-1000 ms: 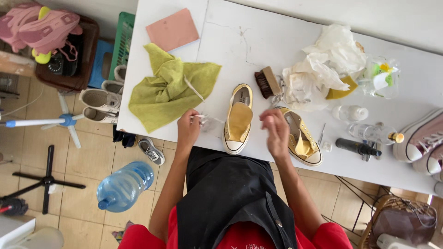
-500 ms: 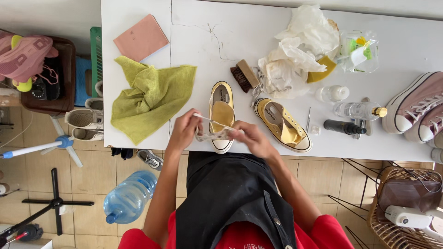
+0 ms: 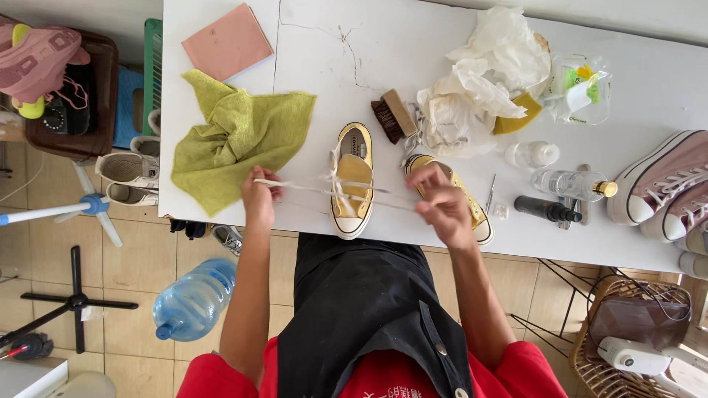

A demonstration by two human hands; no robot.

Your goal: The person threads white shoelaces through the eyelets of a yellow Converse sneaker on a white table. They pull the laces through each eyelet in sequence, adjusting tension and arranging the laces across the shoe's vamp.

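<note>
- We see a white surface [image 3: 442,66] filling the upper part of the view, with a thin crack running across its top.
- A green cloth [image 3: 236,136] lies crumpled at its left, just below a pink pad [image 3: 226,40].
- Crumpled white paper [image 3: 479,81] sits at the upper middle, with a clear bag [image 3: 582,88] to its right.
- Two pink sneakers [image 3: 667,184] lie at the right edge.
- A yellow shoe [image 3: 352,180] rests near the front edge, toe toward us, between our two hands.
- A second yellow shoe [image 3: 472,214] lies just to its right, partly hidden behind our right hand.
- Our left hand [image 3: 259,197] has its grip clenched on one end of a white lace [image 3: 324,188], near the cloth's lower edge.
- Our right hand [image 3: 441,200] has its grip pinched on the other end, so the lace stretches taut across the first shoe.
- A brush [image 3: 391,116] with a wooden back lies just above the shoes, touching the paper's edge.
- A clear bottle [image 3: 571,184] with a gold cap lies on its side at the right, above a slim black bottle [image 3: 546,210].
- A small white-capped bottle [image 3: 532,155] lies just above them.
- On the floor at left we see a blue water jug [image 3: 193,298].
</note>
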